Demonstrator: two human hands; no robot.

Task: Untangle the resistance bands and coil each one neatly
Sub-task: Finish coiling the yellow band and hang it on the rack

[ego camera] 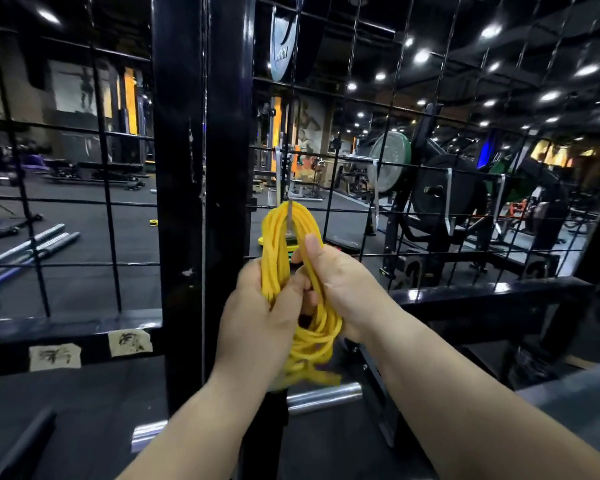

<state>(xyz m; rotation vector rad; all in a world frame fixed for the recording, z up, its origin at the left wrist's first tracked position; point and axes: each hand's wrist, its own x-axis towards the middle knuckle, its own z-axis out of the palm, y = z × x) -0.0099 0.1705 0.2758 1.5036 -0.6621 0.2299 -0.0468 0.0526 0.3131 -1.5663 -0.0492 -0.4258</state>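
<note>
Currently, both the left hand (257, 317) and the right hand (340, 289) grip the yellow band (278, 244) looped over a hook (289, 220) on the wire grid (392, 188).

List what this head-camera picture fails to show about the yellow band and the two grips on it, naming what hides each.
1. Head view: middle strands of the yellow band, covered by the left grip and right grip.
2. Head view: the band's lower end, motion-blurred; tangled or coiled, cannot tell.
3. Head view: writing on the tape labels, too blurred to read.
</note>
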